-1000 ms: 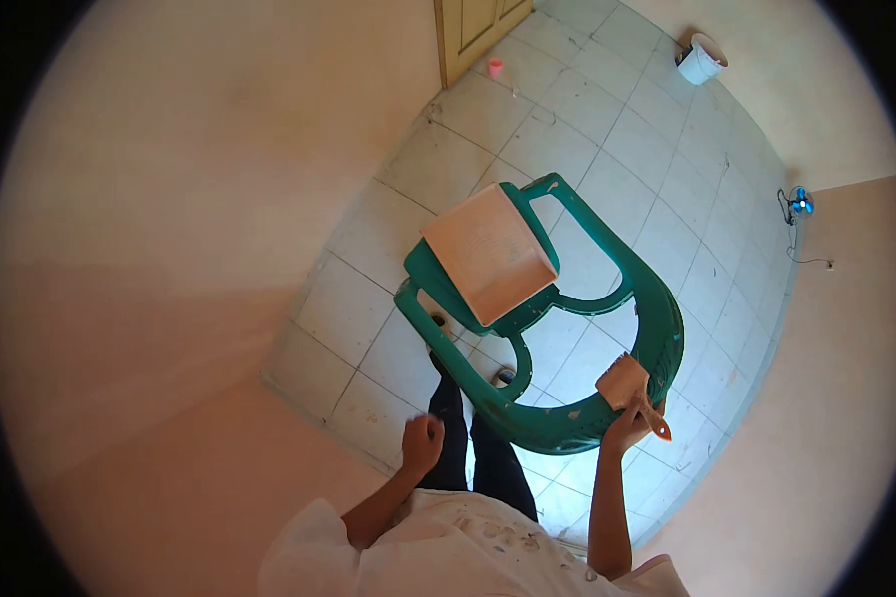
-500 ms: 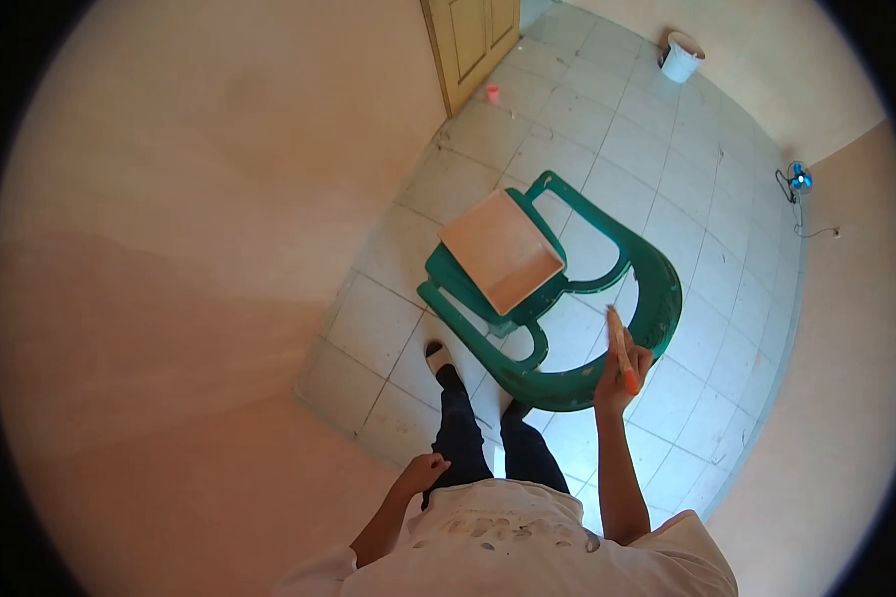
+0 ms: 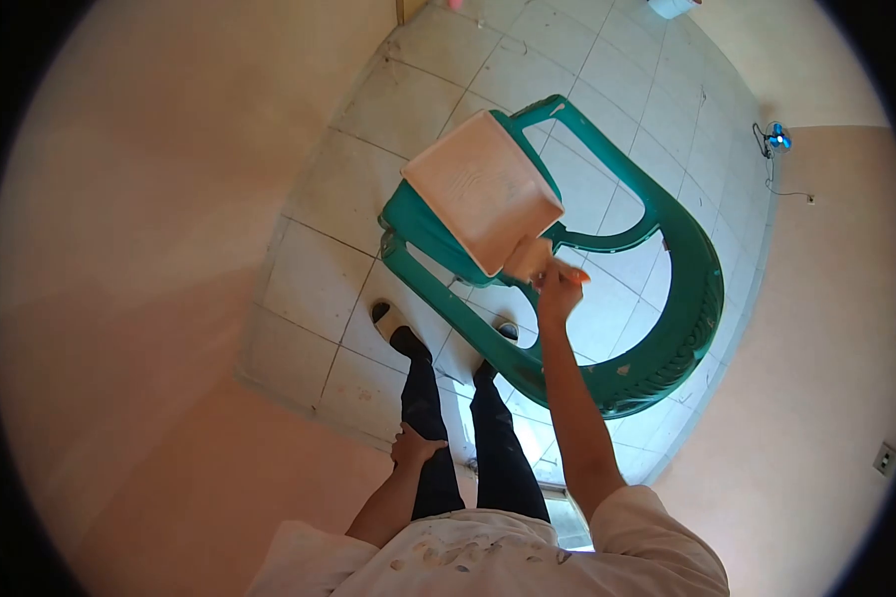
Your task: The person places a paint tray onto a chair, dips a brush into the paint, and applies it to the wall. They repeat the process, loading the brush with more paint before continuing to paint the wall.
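My right hand (image 3: 561, 293) is closed around the orange handle of a paint brush (image 3: 530, 259), whose wide head is at the lower corner of a shallow tray. The tray (image 3: 483, 189), coated in peach paint, rests on the seat of a green plastic armchair (image 3: 702, 289). Near my left thigh is my left hand (image 3: 414, 448), its fingers apart and nothing in it.
White floor tiles (image 3: 338, 249) lie under the chair and my feet. A white bucket (image 3: 673, 7) and a small blue fan (image 3: 778, 138) stand by the far wall. Peach walls (image 3: 139, 249) rise on both sides.
My right hand has moved left and up with the brush, from the chair's back to the tray's corner. My left hand's fingers have spread. The chair and tray appear larger in view.
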`<state>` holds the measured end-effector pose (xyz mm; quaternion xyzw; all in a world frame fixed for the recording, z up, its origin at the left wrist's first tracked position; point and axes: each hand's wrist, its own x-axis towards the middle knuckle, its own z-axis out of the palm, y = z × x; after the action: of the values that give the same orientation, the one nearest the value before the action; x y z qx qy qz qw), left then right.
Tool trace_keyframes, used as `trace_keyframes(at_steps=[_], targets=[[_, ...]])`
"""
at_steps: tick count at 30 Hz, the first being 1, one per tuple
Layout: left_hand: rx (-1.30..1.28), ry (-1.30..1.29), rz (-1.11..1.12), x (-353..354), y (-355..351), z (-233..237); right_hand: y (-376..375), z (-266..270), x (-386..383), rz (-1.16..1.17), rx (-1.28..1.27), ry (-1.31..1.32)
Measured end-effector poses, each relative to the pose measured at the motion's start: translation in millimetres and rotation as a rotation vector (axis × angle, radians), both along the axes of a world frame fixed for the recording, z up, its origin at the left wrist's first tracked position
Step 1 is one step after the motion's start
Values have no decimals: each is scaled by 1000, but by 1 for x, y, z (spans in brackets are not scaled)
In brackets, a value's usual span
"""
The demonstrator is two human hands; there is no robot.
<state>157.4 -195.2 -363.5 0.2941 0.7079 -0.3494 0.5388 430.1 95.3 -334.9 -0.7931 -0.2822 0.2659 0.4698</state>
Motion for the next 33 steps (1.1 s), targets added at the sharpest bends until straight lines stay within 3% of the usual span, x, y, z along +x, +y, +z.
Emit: trace_keyframes(at_steps=[2,4,11,15,16,18,20,21,25,26,28,32,33], targets=[[28,14,5,-7,3,-7,30,-31,1,-31,-73,-234],[32,21,-17,-11,5,-9,61,-34,-4,-35,-194,-69],[35,12,10,-29,15,-4,90,-106,-5,-39,-237,-195],[53,-2,28,-40,22,-3,73,-119,-1,-174,-29,247],[94,-26,46,-44,23,-1,70,-113,-1,-235,101,389],[150,-47,58,-55,16,1,58,-87,1,-290,129,475],[598,-150,33,-71,-6,-6,48,-55,5,-351,166,651],[618,-144,28,-77,-3,12,44,-40,7,-356,193,698],[758,-596,-208,-97,-19,114,33,19,8,-390,288,789],[776,-581,-212,-100,-41,121,29,30,7,-393,326,817],[826,-730,-588,-99,-82,126,23,20,20,-309,334,880],[919,-637,-607,-73,-68,155,30,27,5,-207,367,757],[684,-599,-617,-56,-64,150,34,35,-2,-184,344,725]])
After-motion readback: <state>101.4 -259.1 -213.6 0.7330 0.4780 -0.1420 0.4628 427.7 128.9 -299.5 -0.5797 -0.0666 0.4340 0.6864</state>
